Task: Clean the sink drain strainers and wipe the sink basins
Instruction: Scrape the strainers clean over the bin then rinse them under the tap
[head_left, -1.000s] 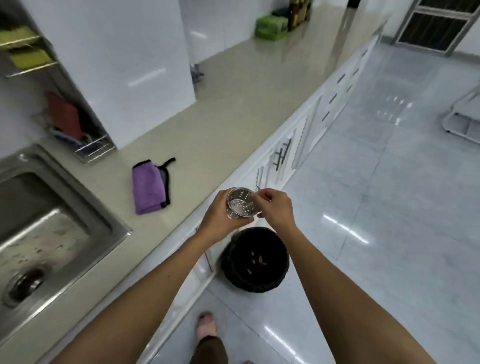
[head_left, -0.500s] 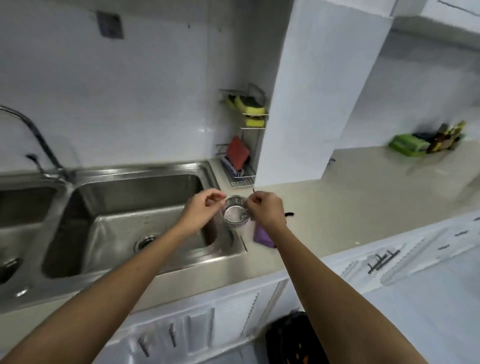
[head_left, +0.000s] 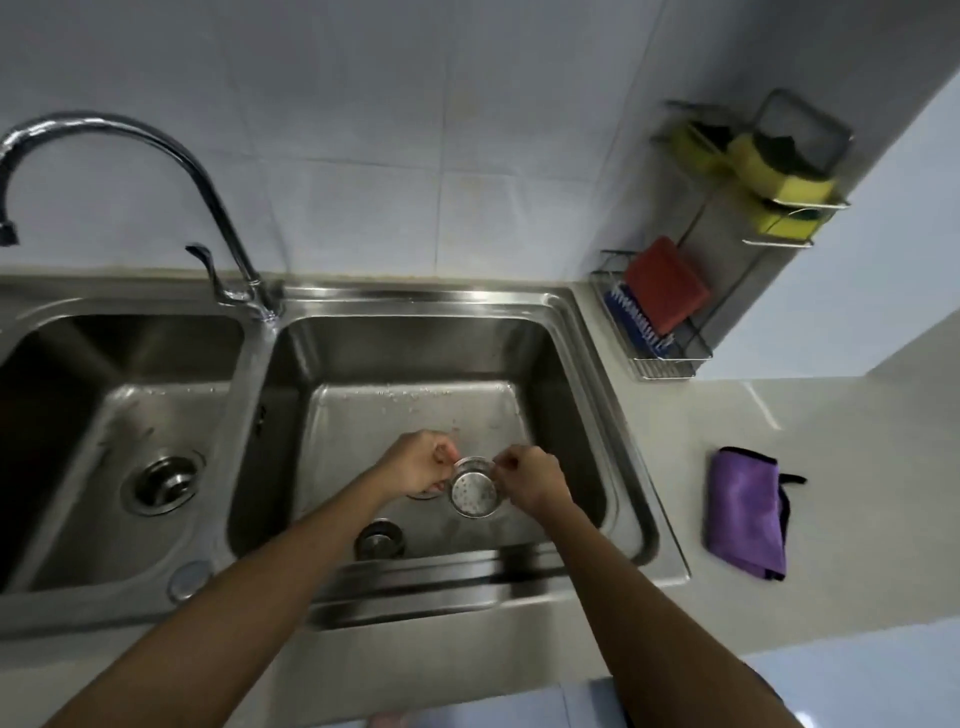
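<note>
Head view. Both hands are over the right basin (head_left: 582, 364), sharing one perforated metal strainer (head_left: 475, 493). The left hand (head_left: 418, 465) pinches its rim on one side, the right hand (head_left: 535, 486) on the other — fingers closed on the strainer, which hangs above the basin floor, nearer the front wall than the back. Its inside looks clear of scraps, though the picture is soft.

The open drain hole (head_left: 380, 539) of this basin sits at the front edge, left of the strainer. The left basin (head_left: 156, 415) has its own drain fitting (head_left: 162, 484) in place.

Judgement: the step is returning or rinsing the strainer. To do it well, keep the rim level, shift it left and toward the front wall until it is centred over the hole, then lower it straight down — a tilted basket may jam on the lip. The faucet (head_left: 130, 140) points over the left basin, so rinsing first means swinging it right. The purple cloth (head_left: 743, 512) waits on the counter (head_left: 831, 467) just right of the sink, ready for wiping.
</note>
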